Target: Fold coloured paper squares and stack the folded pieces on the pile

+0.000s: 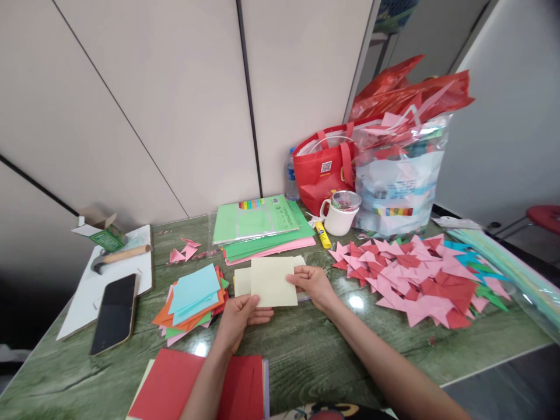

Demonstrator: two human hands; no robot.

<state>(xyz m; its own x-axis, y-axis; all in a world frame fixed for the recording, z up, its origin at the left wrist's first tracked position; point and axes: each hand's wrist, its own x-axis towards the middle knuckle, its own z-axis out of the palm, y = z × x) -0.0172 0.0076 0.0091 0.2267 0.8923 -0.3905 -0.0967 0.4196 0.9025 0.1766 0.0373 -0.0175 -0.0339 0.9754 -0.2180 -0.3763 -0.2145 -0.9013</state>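
Our left hand point(236, 319) comes up from below, its grip pinching the lower-left corner of a pale-yellow square paper sheet point(271, 283), fingers stretched beneath. Our right hand point(314, 286) reaches in on a slanting forearm, its grip pinching the sheet's right edge, over the green wood-grain desk point(315, 361), beside stacked multicoloured paper squares point(195, 290).

At the centre of the frame, the left grip point(238, 318) is holding the lower left corner of a cream sheet point(272, 283), while the right grip point(315, 284) is pinching its right edge. Left of centre, squares point(195, 290) are lying on the counter point(301, 356), with red paper point(170, 376) at the bottom edge. A phone point(114, 314) and hammer point(126, 254) are resting at the left, folded pieces point(420, 280) at the right. Above them, a mug point(339, 220) is standing before a red bag point(321, 184).
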